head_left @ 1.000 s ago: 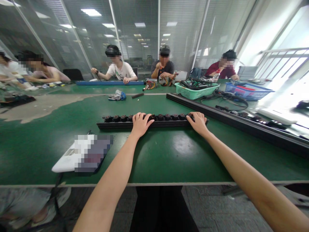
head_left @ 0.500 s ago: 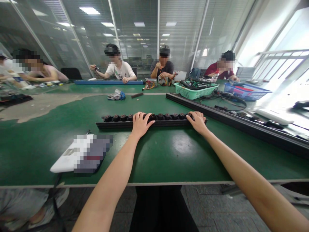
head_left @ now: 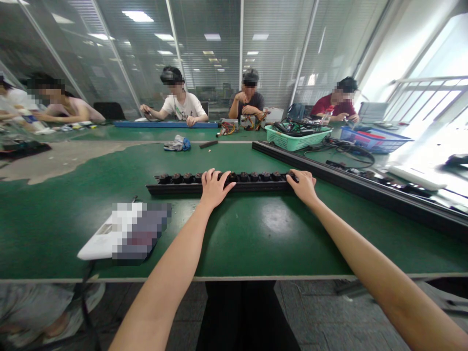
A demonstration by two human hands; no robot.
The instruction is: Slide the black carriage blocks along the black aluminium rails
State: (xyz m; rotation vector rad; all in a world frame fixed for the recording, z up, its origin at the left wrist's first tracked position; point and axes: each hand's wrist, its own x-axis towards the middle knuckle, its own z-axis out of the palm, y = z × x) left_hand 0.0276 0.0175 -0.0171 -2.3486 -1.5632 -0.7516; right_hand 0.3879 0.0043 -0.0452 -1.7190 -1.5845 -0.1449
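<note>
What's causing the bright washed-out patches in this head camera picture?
In the head view, daylight through the tall window washes out the right edge, and a pale glare patch lies on the green workbench just below the right hand.

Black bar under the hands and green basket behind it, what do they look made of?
The black bar looks like matte metal or hard plastic; its dull, straight-edged body leaves that open. The green basket looks like moulded plastic, with a shiny, latticed wall.
</note>
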